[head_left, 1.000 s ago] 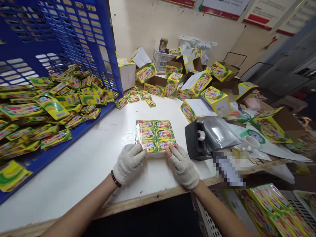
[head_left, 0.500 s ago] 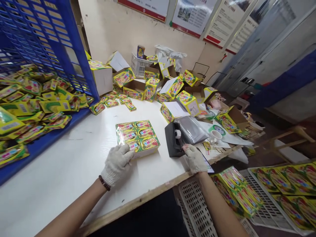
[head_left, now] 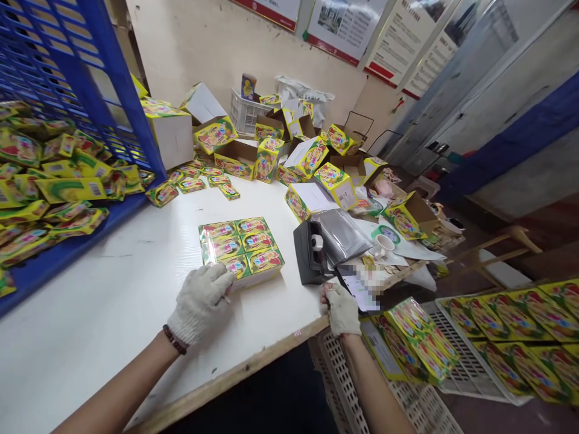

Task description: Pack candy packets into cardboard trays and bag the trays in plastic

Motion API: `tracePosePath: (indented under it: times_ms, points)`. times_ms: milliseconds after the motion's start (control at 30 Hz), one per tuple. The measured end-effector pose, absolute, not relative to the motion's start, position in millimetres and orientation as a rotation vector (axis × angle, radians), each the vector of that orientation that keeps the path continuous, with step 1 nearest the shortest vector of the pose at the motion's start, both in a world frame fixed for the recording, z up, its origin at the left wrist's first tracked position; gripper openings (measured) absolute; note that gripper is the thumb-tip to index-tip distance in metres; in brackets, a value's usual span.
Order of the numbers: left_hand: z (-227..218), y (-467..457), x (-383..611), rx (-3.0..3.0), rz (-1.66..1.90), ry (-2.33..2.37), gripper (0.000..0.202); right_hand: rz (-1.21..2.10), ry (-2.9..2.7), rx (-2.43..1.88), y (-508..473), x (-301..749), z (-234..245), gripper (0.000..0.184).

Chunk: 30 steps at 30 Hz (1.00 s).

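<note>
A flat wrapped bundle of yellow-green packs (head_left: pixel 239 247) lies on the white table (head_left: pixel 113 313) in front of me. My left hand (head_left: pixel 201 301), in a white knit glove, rests on the bundle's near left corner with its fingers bent over the edge. My right hand (head_left: pixel 341 308), also gloved, is at the table's front edge, away from the bundle. Its fingers are curled beside a blurred flat item (head_left: pixel 362 290). I cannot make out what it grips. A black box-shaped device (head_left: pixel 312 256) stands between the bundle and my right hand.
A tipped blue crate (head_left: pixel 67 72) spills several loose packs (head_left: pixel 67 190) at the left. Open yellow cartons (head_left: pixel 266 157) crowd the back of the table. A tape roll (head_left: pixel 384 244) lies right of the device. White crates (head_left: pixel 456 374) holding wrapped bundles (head_left: pixel 416 346) sit below the table at the right.
My right hand left the bundle and moved right, then back to the table's front edge. My left hand stayed on the bundle. My view swung to the right.
</note>
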State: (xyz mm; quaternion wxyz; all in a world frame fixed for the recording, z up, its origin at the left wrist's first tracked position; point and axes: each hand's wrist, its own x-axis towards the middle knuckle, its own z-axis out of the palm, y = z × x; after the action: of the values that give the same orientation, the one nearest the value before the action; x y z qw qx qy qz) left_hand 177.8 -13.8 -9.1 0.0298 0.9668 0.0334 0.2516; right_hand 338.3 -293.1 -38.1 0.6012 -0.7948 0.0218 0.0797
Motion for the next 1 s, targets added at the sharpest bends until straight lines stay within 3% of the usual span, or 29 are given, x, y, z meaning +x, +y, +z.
tracePosePath:
  times_ms: [167, 400, 600, 700, 900, 1000]
  points:
    - [-9, -17, 178, 2.976, 0.679, 0.181, 0.017, 0.421, -0.026, -1.843, -275, 328, -28, 0.032]
    - [-13, -22, 176, 2.92, 0.776, 0.247, 0.015, 0.825, -0.225, -1.344, -184, 270, -8, 0.041]
    - [-7, -21, 173, 3.15, 0.657, 0.087, 0.034, 0.799, -0.181, -1.362, -149, 265, -20, 0.04]
    - [1, -25, 175, 3.198, 0.551, 0.098, 0.025, 0.794, -0.16, -1.37, -148, 267, -25, 0.04]
    - [0, -43, 197, 3.07, 0.75, 0.368, 0.017, 0.918, -0.2, -1.591, -173, 271, -40, 0.035]
    - [-9, -44, 198, 3.049, 0.853, 0.279, 0.01, 0.727, -0.157, -1.659, -191, 290, -42, 0.036]
